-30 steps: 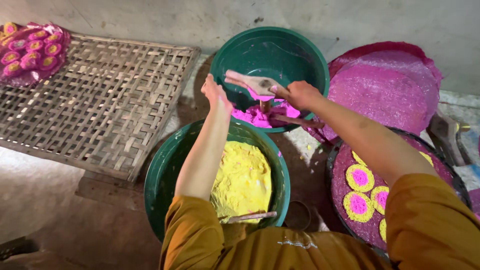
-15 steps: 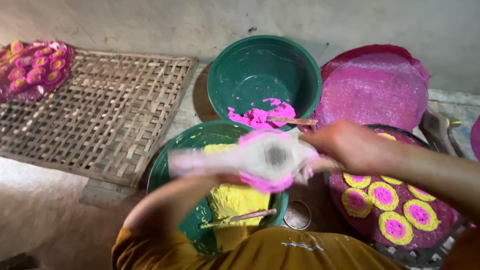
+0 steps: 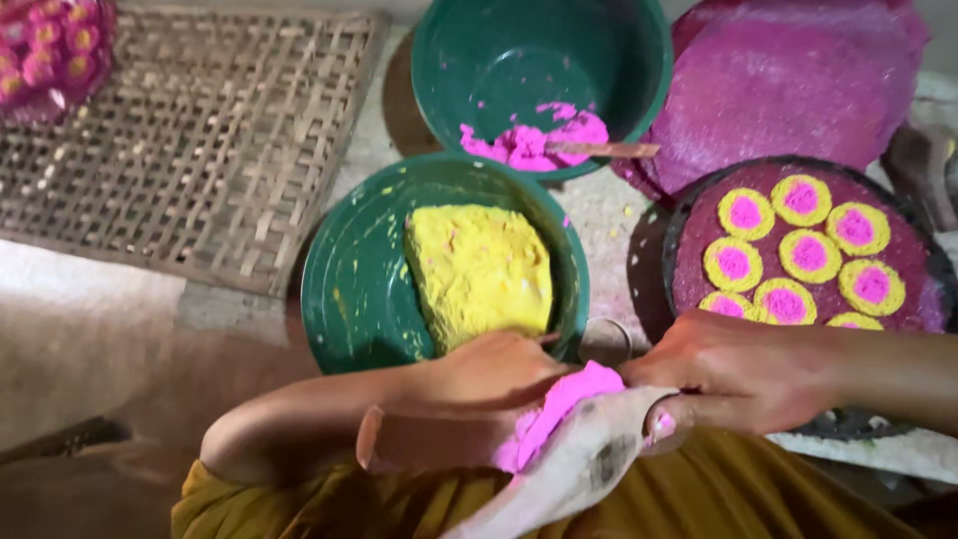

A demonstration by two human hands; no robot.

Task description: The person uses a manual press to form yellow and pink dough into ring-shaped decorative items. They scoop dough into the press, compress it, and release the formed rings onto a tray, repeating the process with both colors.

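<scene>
1. Fingers (image 3: 699, 414) of the right hand (image 3: 743, 374) curl around the end of a pale, dusty wooden mould (image 3: 569, 469), the thumb side pressed on its upper edge, pink powder on the fingertips
2. Left hand (image 3: 489, 369) lies palm down with its fingers pressed together over a lump of bright pink dough (image 3: 559, 409), pushing it against the mould; the fingertips themselves are hidden under the hand
3. Both hands sit low in the head view, just above the person's mustard-yellow clothing (image 3: 699, 499), and the pink dough is sandwiched between the left palm and the mould
4. Just beyond the left hand stands a dark green round plastic basin (image 3: 349, 289) holding a slab of yellow dough (image 3: 479, 269), with yellow smears on its inner wall
5. Farther back is a second green plastic basin (image 3: 499, 60) with a heap of pink dough (image 3: 529, 140) and a thin wooden stick (image 3: 609, 150) resting across its near rim
6. To the right, near the right forearm, a round dark tray (image 3: 689, 269) dusted pink carries formed discs with yellow rings and pink centres (image 3: 808, 255), set close to one another
7. Behind that tray lies a large round pink-coated lid or tray (image 3: 798, 80)
8. At the left a flat woven bamboo rack (image 3: 200, 140) rests on the floor, with more pink and yellow discs (image 3: 45, 50) at its far corner
</scene>
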